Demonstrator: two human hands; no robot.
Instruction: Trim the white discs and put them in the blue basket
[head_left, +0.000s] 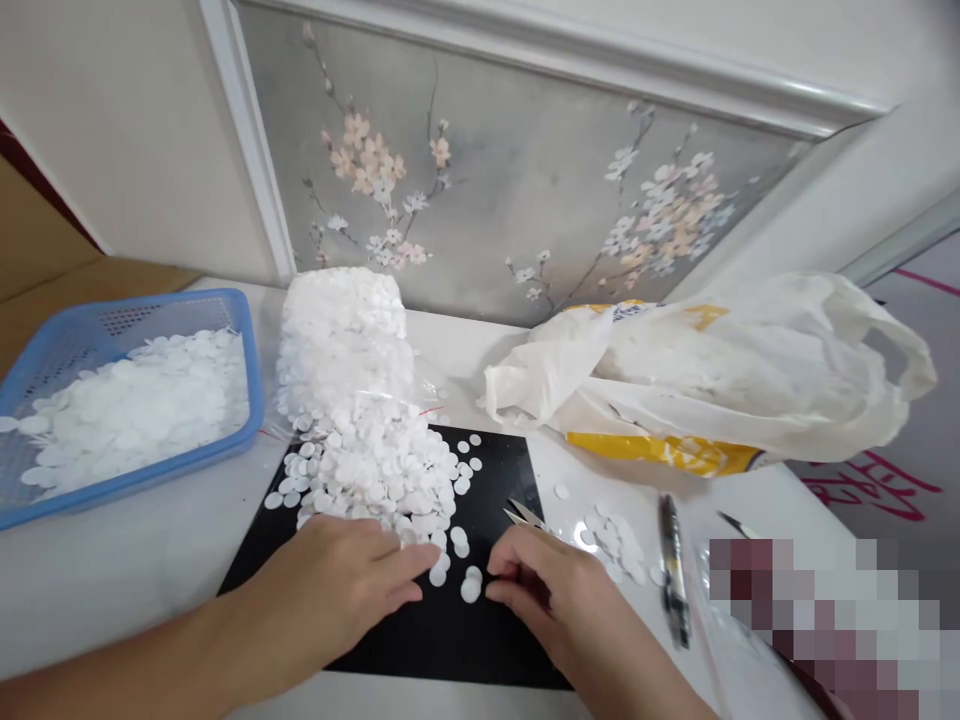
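Observation:
A heap of small white round discs spills onto a black mat from a clear plastic bag. At the heap's near edge is my left hand, its thumb and index finger apart and nothing visible between them. My right hand is curled at the mat's right side, thumb and index finger close beside a few loose discs. Pointed metal tweezers project from behind its knuckles and appear held in it; their rear part is hidden.
To the left stands a blue basket filled with similar discs. A white and yellow plastic bag lies at the back right. Right of the mat are scattered discs, a pen and another pointed tool. A floral panel rises behind.

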